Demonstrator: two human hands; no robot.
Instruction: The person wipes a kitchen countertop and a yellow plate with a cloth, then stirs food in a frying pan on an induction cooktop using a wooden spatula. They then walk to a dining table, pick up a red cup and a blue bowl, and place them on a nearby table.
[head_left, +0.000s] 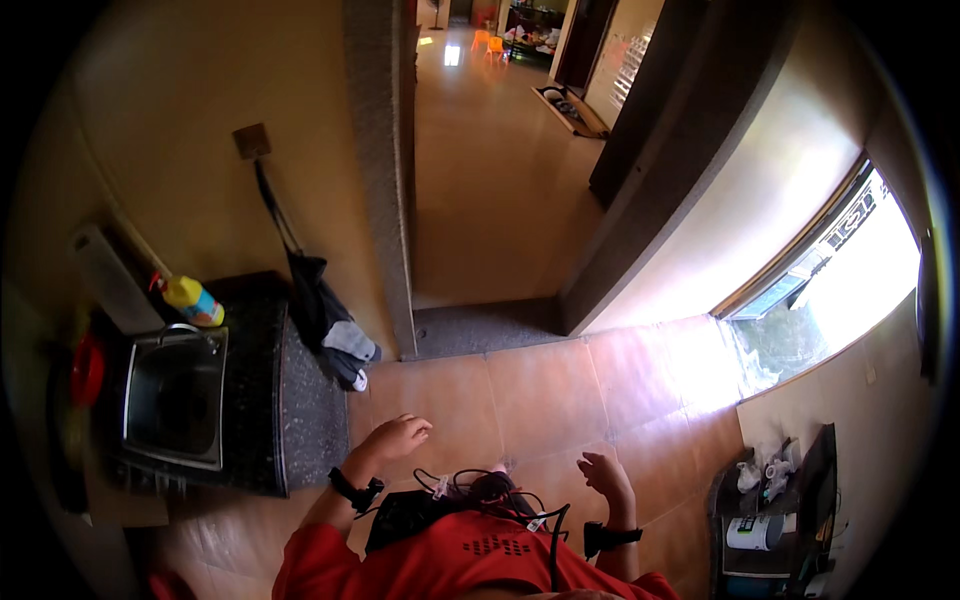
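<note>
My left hand (405, 436) is held out over the tiled floor, empty, with its fingers loosely bent. Opposite it, my right hand (602, 474) hovers above the tiles with nothing in it, fingers partly curled. Each forearm has a black strap with a small device on it. Black cables (487, 487) lie across the front of my red shirt (465, 555), between the two arms. Neither hand touches anything. Nearest to my left hand is the dark speckled counter (315, 420) on the left.
A steel sink (176, 405) and a yellow pump bottle (193, 301) are on the counter, beside a hanging dark apron (315, 300). Ahead, a doorway with a raised stone sill (487, 327) opens onto another room. On the right are a window (817, 300) and a black shelf (757, 555) holding things.
</note>
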